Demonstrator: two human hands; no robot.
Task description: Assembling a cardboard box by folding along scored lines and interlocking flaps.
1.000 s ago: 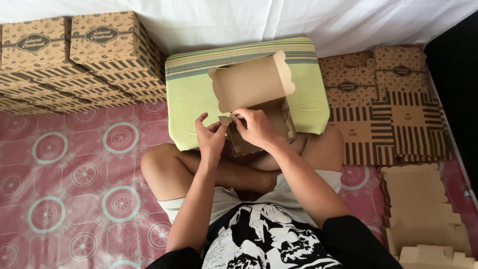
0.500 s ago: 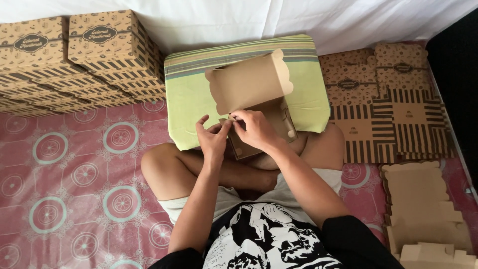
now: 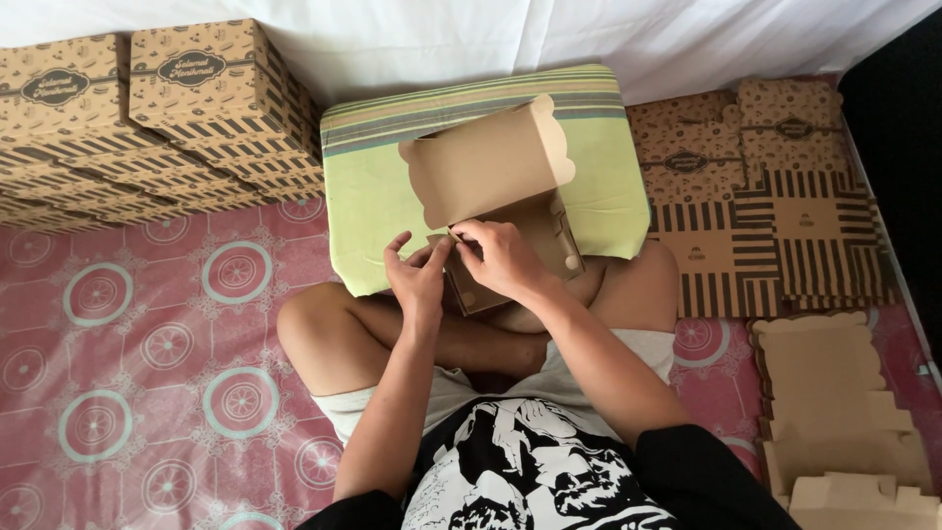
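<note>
A plain brown cardboard box, half folded with its scalloped lid standing up, rests on a green striped cushion in front of my crossed legs. My left hand pinches the box's near left corner with thumb and fingers. My right hand presses on the same corner from the right, its fingers closed over a side flap. Both hands meet at that corner, and the lower part of the box is hidden behind them.
Folded printed brown boxes are stacked at the back left. Flat printed box blanks lie at the right, and plain brown blanks are piled at the lower right. A pink patterned mat covers the floor; a white cloth hangs behind.
Both hands stay at the box's near left corner, with the fingers shifting slightly as they work the flap. The raised lid has tilted a little.
</note>
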